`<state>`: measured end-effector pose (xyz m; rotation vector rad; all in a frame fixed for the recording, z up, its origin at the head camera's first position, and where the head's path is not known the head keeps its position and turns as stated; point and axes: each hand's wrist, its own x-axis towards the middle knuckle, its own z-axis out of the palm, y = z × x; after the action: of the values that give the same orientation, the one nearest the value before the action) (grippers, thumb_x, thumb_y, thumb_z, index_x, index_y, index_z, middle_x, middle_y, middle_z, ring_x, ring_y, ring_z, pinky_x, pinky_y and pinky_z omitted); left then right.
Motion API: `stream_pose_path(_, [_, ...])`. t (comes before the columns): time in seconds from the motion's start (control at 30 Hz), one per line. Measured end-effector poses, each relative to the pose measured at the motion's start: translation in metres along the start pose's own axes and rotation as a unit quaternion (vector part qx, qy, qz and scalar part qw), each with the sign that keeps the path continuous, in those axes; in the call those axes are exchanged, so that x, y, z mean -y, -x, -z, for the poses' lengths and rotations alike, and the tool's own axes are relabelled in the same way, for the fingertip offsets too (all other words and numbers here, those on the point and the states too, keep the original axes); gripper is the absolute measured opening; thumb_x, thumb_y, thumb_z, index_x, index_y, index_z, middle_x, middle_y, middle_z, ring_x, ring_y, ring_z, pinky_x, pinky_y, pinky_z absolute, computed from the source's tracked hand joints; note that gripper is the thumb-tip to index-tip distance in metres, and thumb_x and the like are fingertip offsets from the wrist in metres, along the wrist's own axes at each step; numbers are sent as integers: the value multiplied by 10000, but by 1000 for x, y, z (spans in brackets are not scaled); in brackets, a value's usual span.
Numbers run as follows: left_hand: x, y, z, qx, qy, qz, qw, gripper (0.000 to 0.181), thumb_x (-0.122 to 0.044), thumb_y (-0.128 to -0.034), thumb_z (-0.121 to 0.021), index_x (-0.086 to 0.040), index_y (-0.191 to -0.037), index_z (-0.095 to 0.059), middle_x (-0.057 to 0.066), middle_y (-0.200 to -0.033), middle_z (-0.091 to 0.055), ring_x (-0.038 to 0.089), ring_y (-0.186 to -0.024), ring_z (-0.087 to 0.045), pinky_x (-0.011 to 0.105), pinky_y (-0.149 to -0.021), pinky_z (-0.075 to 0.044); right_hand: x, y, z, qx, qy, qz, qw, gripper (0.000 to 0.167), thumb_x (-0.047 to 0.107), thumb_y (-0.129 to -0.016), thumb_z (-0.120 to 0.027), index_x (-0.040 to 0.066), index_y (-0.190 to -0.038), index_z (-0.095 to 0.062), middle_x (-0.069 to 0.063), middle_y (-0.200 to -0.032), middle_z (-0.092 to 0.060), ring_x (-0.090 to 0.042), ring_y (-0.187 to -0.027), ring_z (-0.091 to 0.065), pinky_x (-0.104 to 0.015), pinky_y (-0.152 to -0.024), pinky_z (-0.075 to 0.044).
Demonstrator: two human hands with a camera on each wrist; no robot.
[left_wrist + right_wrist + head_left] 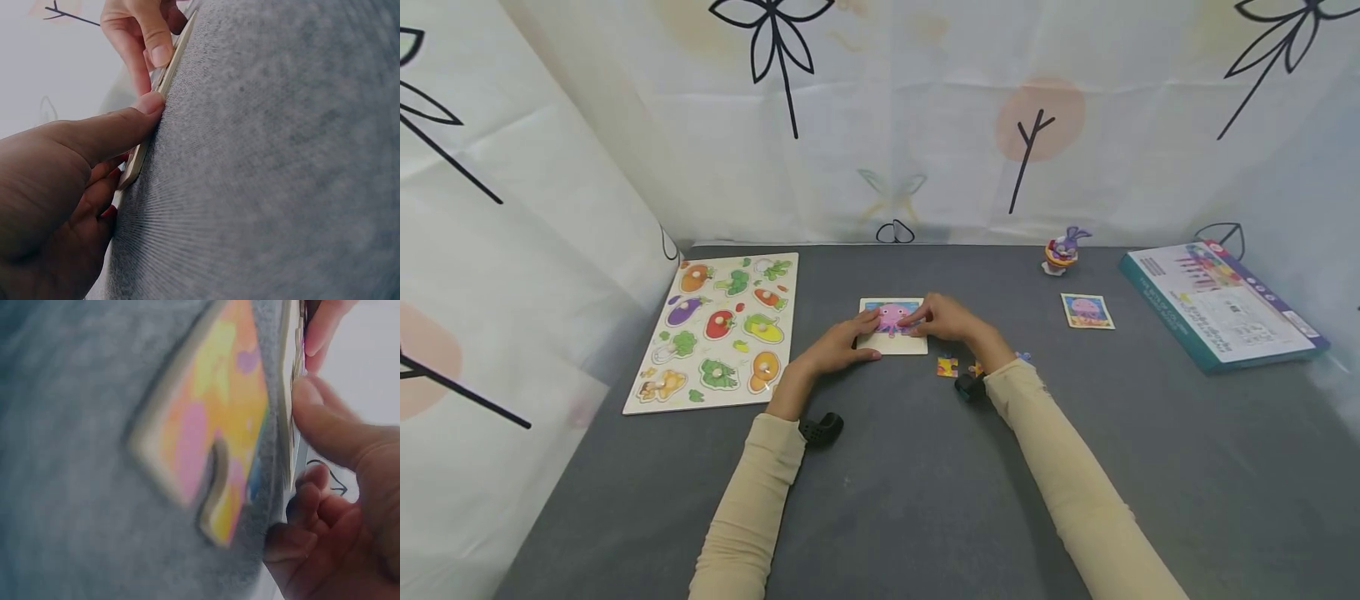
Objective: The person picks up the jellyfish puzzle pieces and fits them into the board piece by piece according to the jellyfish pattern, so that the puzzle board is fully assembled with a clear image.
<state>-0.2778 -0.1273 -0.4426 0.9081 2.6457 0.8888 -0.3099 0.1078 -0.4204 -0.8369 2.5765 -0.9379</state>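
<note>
A small puzzle board (901, 344) lies between the two hands, a pink octopus picture (892, 315) across its upper part and a bare pale strip below. The left hand (838, 344) holds the board's left side, thumb on the near edge, fingers farther up. With bent thumb and forefinger, the right hand (951, 319) grips a puzzle piece at the picture's right side; its fingertips hide most of that piece. Close to the right wrist lies a loose yellow-orange puzzle piece (947, 367), and a similar piece (219, 400) looms large in the right wrist view.
At left is a vegetable peg board (706, 333). A small picture card (1087, 312) with a pink figure lies right of the hands. Behind it stands a purple rabbit figurine (1062, 252). A teal-edged box (1225, 304) lies far right. Patterned cloth (925, 167) hangs behind the table.
</note>
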Motion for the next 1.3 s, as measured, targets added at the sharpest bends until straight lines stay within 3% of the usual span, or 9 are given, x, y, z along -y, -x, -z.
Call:
stream_pose_path(0.23, [1, -2, -2, -23, -52, -34, 10000, 680, -241, -866, -637, -16, -1421, -315, 135, -1519, -223, 301, -1407, -191, 457, -1129, -193, -2, -3, 1, -121, -2, -45, 9999, 263, 89, -831, -664, 59, -1093, -672, 67, -421, -283, -66, -401, -191, -208, -434, -219])
stream_pose_path(0.37, [2, -1, -4, -47, -30, -29, 10000, 677, -238, -863, -640, -11, -1416, -322, 138, -1518, -224, 303, -1413, -163, 455, -1133, -182, -5, -4, -1, -29, -70, -5, 10000, 266, 103, -848, -649, 61, -1110, -658, 62, -421, -282, -64, -398, -182, -206, -428, -215])
stream_pose_path(0.57, [3, 2, -5, 34, 41, -27, 10000, 676, -234, -863, -640, 0, -1412, -322, 150, -1515, -220, 317, -1417, -130, 465, -1134, -169, -5, -2, -4, 274, -229, 230, 9991, 279, -18, -865, -574, -2, -1141, -611, 32, -462, -386, -69, -439, -182, -205, -476, -230])
stream_pose_path(0.67, [2, 3, -4, -4, 22, -13, 10000, 674, -229, -866, -636, -2, -1414, -316, 144, -1517, -217, 314, -1417, -133, 463, -1133, -174, -3, -1, -4, 191, -141, 343, 9991, 282, -14, -866, -569, 5, -1143, -616, 37, -474, -395, -56, -442, -194, -208, -472, -229])
stream_pose_path(0.83, [3, 2, -2, -96, -34, -129, 9999, 671, -234, -869, -631, -4, -1414, -315, 142, -1518, -219, 308, -1415, -148, 456, -1132, -182, -11, 12, 3, -8, -633, 856, 9943, 335, 102, -869, -619, 27, -1195, -607, 69, -496, -296, -54, -451, -205, -234, -465, -247])
stream_pose_path(0.93, [3, 2, -3, -124, -46, -160, 9998, 676, -221, -859, -645, 4, -1409, -323, 144, -1515, -227, 305, -1413, -161, 446, -1134, -182, -8, 35, 9, 79, -751, 409, 9963, 363, 195, -853, -657, 62, -1189, -628, 32, -486, -332, -64, -440, -232, -242, -466, -286])
stream_pose_path(1.07, [7, 5, -2, -251, 1, -99, 9996, 690, -206, -847, -660, 16, -1406, -323, 147, -1516, -224, 297, -1411, -176, 434, -1134, -186, 7, 65, 13, 143, 76, -451, 9989, 374, 192, -802, -713, 64, -1149, -658, -118, -761, -652, -134, -536, -401, -273, -550, -380])
stream_pose_path(1.17, [8, 10, 1, -267, -11, 8, 9996, 685, -201, -856, -648, 28, -1407, -313, 158, -1518, -209, 301, -1407, -183, 440, -1128, -201, 7, 76, 9, 182, 560, -634, 9962, 447, 179, -769, -743, 97, -1195, -633, -133, -1073, -661, -145, -595, -382, -269, -609, -364])
stream_pose_path(1.3, [5, 16, 3, -248, -76, 4, 9997, 646, -167, -873, -623, 66, -1392, -317, 194, -1504, -219, 331, -1390, -211, 460, -1113, -226, 5, 82, 4, 75, 518, -794, 9955, 464, 164, -758, -752, 110, -1202, -628, -150, -1087, -647, -131, -556, -274, -252, -550, -306])
